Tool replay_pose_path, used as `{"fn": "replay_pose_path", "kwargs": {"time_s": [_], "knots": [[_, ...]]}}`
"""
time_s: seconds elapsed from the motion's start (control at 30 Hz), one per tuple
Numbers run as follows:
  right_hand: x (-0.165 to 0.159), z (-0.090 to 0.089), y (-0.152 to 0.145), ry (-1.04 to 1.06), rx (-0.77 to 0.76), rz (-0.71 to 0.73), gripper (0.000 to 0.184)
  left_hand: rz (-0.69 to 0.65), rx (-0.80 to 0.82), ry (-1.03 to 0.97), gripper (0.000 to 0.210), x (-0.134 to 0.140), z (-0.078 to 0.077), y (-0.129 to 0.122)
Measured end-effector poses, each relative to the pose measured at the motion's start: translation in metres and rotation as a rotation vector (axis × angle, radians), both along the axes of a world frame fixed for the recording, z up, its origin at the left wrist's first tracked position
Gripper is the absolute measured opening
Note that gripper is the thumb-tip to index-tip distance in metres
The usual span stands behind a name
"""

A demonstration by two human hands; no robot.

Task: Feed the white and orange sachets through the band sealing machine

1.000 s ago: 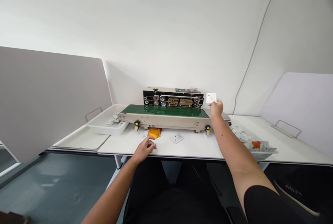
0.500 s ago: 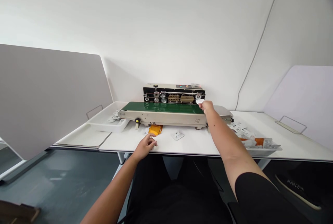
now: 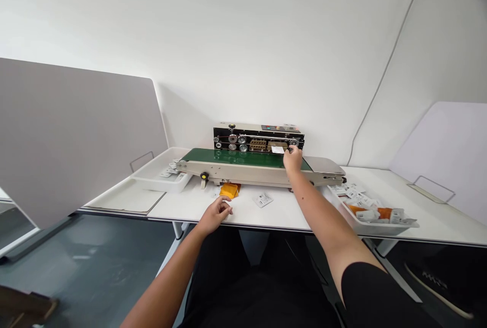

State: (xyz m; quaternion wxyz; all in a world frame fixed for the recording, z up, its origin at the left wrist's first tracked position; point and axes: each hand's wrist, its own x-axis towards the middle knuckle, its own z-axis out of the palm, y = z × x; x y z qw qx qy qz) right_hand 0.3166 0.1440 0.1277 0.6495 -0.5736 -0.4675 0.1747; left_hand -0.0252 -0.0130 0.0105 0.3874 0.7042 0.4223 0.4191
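Observation:
A band sealing machine [image 3: 258, 132] with a green conveyor belt [image 3: 243, 158] stands at the back of the table. A small white packet [image 3: 277, 150] is at the sealer's front face, above the belt. My right hand [image 3: 292, 159] is just right of that packet, fingers loosely bent and seemingly apart from it. My left hand [image 3: 216, 215] rests at the table's front edge, fingers loosely curled and slightly apart, holding nothing. Just beyond it lies an orange-yellow packet [image 3: 229, 190], partly under the conveyor. Another printed white packet [image 3: 263, 199] lies flat on the table between my hands.
On the right, a white tray [image 3: 350, 216] holds many white packets and some orange ones. A white bin [image 3: 146, 182] at the conveyor's left end has several packets inside. Grey panels [image 3: 76, 135] stand at the left; a pale panel [image 3: 449, 155] stands at the right.
The white packet has moved left along the sealer, and my right hand has shifted left, from pinching it to being beside it. My left hand stays much the same. The view has shifted slightly.

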Motion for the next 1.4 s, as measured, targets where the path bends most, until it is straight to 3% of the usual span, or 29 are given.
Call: {"fn": "replay_pose_path", "kwargs": {"time_s": [0.07, 0.1, 0.17, 0.23, 0.3, 0.4, 0.53, 0.7, 0.8, 0.93, 1.07, 1.13, 1.2, 1.33, 1.4], "knots": [[-0.021, -0.021, -0.029, -0.224, 0.066, 0.022, 0.029, 0.001, 0.002, 0.013, 0.033, 0.0, -0.002, 0.002], [-0.033, -0.034, -0.045, -0.358, 0.06, 0.116, 0.029, -0.001, 0.001, 0.019, 0.033, -0.001, -0.003, 0.003], [-0.057, -0.066, -0.073, -0.597, -0.007, 0.307, 0.033, -0.005, -0.002, 0.026, 0.034, 0.0, -0.004, 0.003], [-0.077, -0.097, -0.094, -0.784, -0.116, 0.399, 0.05, -0.003, -0.009, 0.029, 0.034, 0.0, -0.003, 0.003], [-0.09, -0.123, -0.105, -0.899, -0.247, 0.428, 0.067, 0.006, -0.014, 0.028, 0.035, 0.001, -0.001, 0.001], [-0.093, -0.143, -0.108, -0.946, -0.325, 0.479, 0.053, 0.013, -0.015, 0.03, 0.034, 0.001, 0.001, 0.0], [-0.087, -0.148, -0.105, -0.907, -0.29, 0.459, 0.044, 0.015, 0.009, 0.042, 0.033, 0.001, 0.0, 0.001], [-0.087, -0.143, -0.11, -0.935, -0.41, 0.406, 0.064, 0.019, 0.028, 0.063, 0.03, 0.001, 0.002, 0.0], [-0.087, -0.137, -0.119, -0.954, -0.398, 0.557, 0.079, 0.019, 0.025, 0.067, 0.031, 0.001, 0.004, -0.003], [-0.082, -0.131, -0.13, -0.912, -0.226, 0.839, 0.087, 0.013, 0.03, 0.066, 0.031, 0.001, 0.004, -0.002], [-0.078, -0.125, -0.14, -0.83, -0.075, 1.039, 0.069, 0.005, 0.031, 0.044, 0.03, 0.001, 0.003, -0.002], [-0.079, -0.125, -0.142, -0.732, -0.034, 1.103, 0.049, 0.001, 0.034, 0.043, 0.028, 0.002, 0.005, -0.002], [-0.08, -0.128, -0.142, -0.565, -0.039, 1.072, 0.036, -0.003, 0.033, 0.049, 0.028, 0.002, 0.006, -0.003], [-0.086, -0.138, -0.134, -0.057, -0.058, 0.811, 0.042, 0.013, 0.03, 0.066, 0.028, 0.002, 0.005, -0.003], [-0.092, -0.143, -0.129, 0.14, -0.07, 0.787, 0.05, 0.007, 0.032, 0.052, 0.03, 0.001, 0.004, -0.002]]}}
